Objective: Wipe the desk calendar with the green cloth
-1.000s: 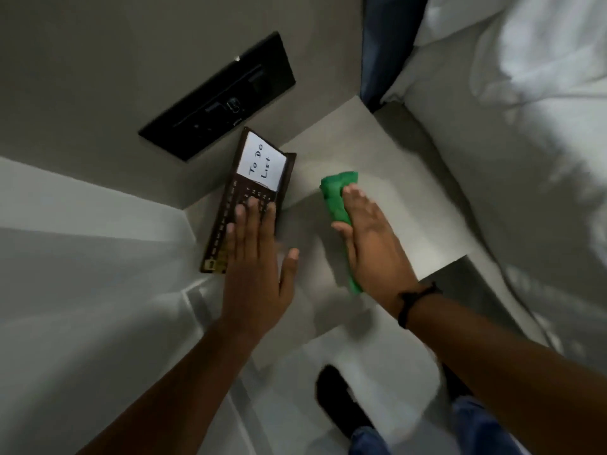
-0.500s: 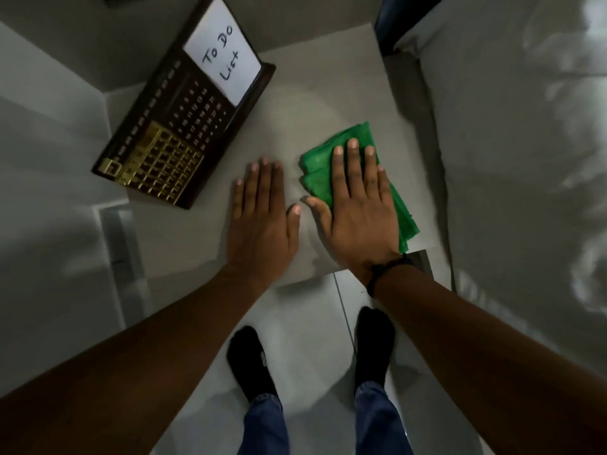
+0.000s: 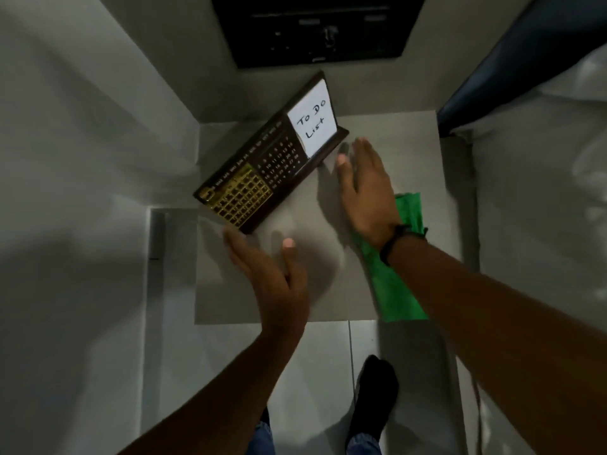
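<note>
— Well, noticed what shifted? Half a second earlier had both palms flat on the table [image 3: 387, 133], right one pressing the green cloth [image 3: 392, 287].

— Yes. Lifted off since. Right hand [image 3: 364, 192] now spread open, fingers loose and gripping nothing, reaching toward twelve o'clock, tips just beside the near corner of the desk calendar [image 3: 262, 172]. Left the cloth behind, lying on the tabletop at roughly four o'clock, partly hidden under the right wrist.

— And the left hand [image 3: 272, 274]?

— Open too, empty, fingers extended toward the calendar's gold end at about ten o'clock. Blurred with motion, so touching or merely close, couldn't say.

— Calendar itself?

— Propped at an angle toward eleven o'clock on the table, "To Do List" note [image 3: 313, 121] on its far end, below the black wall panel [image 3: 315, 31].

— Meaning for the job?

— Probably no wiping begun. Looked like both hands going for the calendar first, perhaps to reposition or steady it. Cloth would still need picking up afterwards.
</note>
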